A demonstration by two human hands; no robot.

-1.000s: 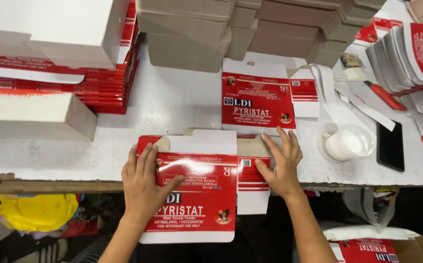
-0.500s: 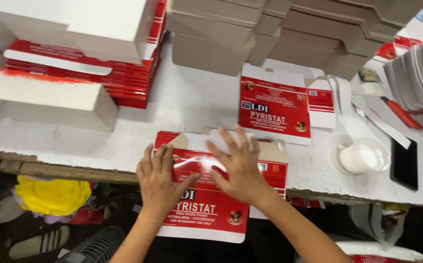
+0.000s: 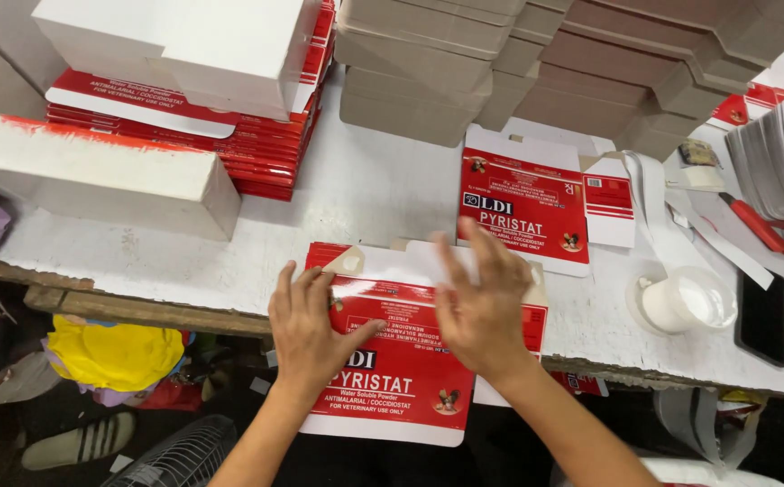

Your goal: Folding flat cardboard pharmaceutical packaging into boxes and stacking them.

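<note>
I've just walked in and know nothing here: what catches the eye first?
Two bare hands, left hand and right hand, press flat on a red and white carton blank at the table's front edge. A second red blank lies behind it, and stacked red blanks sit upper left.

Bare desk (image 3: 356,194) lies open mid-way; box stacks (image 3: 464,81) wall the far side, a cup (image 3: 680,305) stands right.

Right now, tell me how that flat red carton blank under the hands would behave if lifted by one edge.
The red carton blank looks thin and flat, so it would probably flex or droop. It overhangs the table edge, likely light enough to slide. Its glossy face may slip under the left hand and right hand.
</note>
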